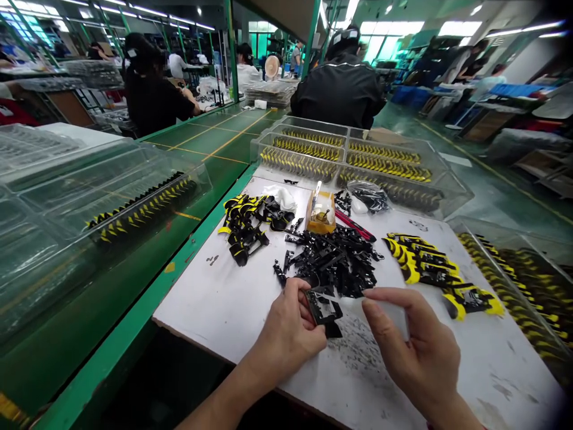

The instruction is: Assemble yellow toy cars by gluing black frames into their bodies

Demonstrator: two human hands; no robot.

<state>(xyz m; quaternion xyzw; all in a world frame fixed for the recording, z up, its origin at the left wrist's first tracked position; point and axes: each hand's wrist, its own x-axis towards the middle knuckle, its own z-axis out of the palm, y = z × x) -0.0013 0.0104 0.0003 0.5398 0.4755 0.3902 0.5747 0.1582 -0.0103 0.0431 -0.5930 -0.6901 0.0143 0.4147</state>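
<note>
My left hand (290,331) is closed round the edge of a small black plastic frame (323,307) with an opening in it, tilted above the white table. In my right hand (418,349), between thumb and fingers, is a whitish translucent tool (400,316). Its narrow tip points left at the black frame; whether they touch I cannot tell. Just beyond both hands lies a heap of small black plastic parts (338,254). Black and yellow parts (246,218) are piled at the left, and more black and yellow housings (423,263) lie in a row at the right.
Clear plastic trays (447,206) with rows of yellow and black parts stand behind and to the right. Near the heap are an amber container (321,215), a red pen-like tool (356,226) and a plastic bag (369,197). A green conveyor (219,134) runs left; co-workers sit beyond.
</note>
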